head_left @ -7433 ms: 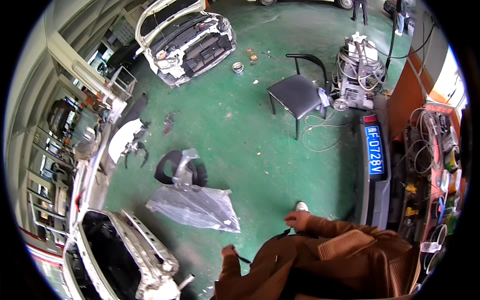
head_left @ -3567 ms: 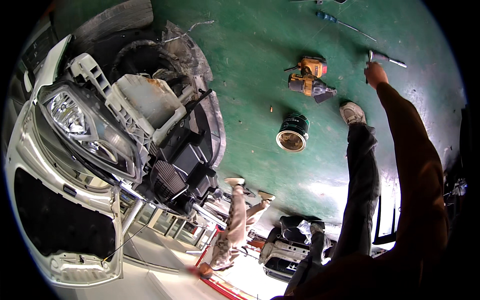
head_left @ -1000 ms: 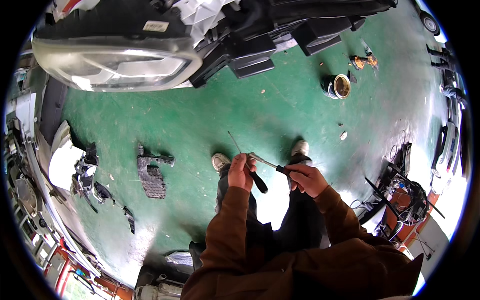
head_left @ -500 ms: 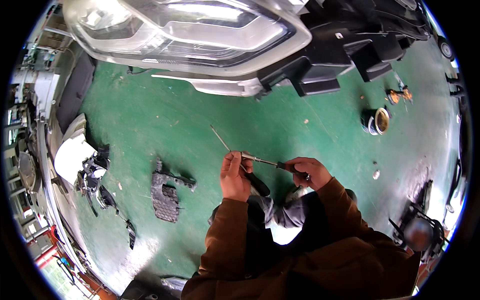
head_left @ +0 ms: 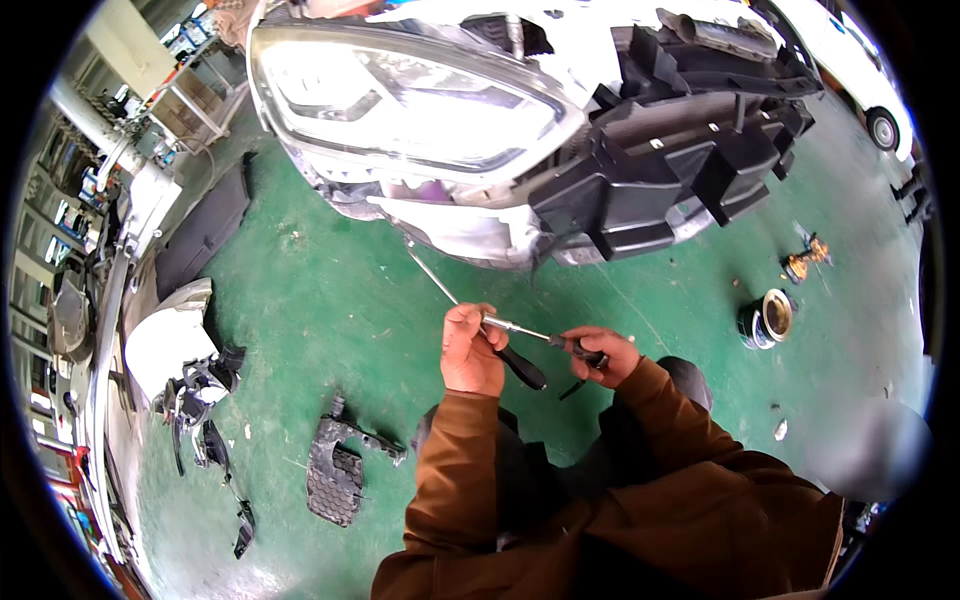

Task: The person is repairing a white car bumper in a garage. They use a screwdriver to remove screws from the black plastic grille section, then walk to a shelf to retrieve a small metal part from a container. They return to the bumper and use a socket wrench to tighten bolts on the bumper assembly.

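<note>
My left hand (head_left: 472, 352) is closed around a long screwdriver (head_left: 524, 369); its thin shaft points up and left past my fingers and its black handle comes out below. The same fingers touch the silver tip of a second driver (head_left: 521, 329), which looks like a socket driver. Its black handle sits in my right hand (head_left: 610, 357), closed around it. A small dark piece shows under the right fingers; I cannot make out what it is. Ahead of both hands is a car headlight (head_left: 410, 105) on a car front with its bumper cover off.
Black bumper framework (head_left: 650, 195) juts out at the upper right. On the green floor lie a honeycomb-patterned black plastic part (head_left: 335, 475), a white body panel (head_left: 165, 345) with black pieces, an open can (head_left: 776, 315) and an orange-and-black tool (head_left: 806, 260). A white car (head_left: 850, 50) stands far right.
My view has tilted up, so more of the car front shows and the floor things sit lower in the picture. Both hands keep hold of the two drivers, with the right hand slightly shifted.
</note>
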A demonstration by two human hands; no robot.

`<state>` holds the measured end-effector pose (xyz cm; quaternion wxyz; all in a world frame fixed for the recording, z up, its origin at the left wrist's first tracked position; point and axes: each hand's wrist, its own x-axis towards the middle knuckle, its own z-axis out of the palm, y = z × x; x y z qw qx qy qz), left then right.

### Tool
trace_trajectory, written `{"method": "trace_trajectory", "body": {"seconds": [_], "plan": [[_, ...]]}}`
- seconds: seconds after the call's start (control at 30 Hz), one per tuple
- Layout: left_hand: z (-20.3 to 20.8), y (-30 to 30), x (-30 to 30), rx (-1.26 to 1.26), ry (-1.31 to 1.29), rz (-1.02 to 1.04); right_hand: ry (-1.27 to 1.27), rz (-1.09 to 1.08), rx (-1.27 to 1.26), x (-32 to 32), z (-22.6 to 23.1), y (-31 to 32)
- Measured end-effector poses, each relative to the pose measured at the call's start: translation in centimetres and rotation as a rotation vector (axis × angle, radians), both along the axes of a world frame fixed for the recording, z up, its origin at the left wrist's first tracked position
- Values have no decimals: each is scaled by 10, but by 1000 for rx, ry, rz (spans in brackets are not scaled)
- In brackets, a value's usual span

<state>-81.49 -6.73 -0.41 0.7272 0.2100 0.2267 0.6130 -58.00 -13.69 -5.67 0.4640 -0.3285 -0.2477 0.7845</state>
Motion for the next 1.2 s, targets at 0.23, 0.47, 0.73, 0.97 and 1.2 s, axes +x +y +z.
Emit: {"method": "trace_trajectory", "body": {"seconds": [0.23,0.47,0.73,0.97,1.2], "plan": [[-2,-7,11,11,37,-18,23,-21,37,11,-15,-13],[-6,-3,25,-211,137,113,45,-214,73,26,7,-35],[-39,15,65,-229,502,149,-44,-445,43,37,7,-41],[-33,31,104,-71,594,116,-80,-499,39,28,17,-37],[-49,50,110,-34,409,108,-118,-489,45,24,14,-34]]}}
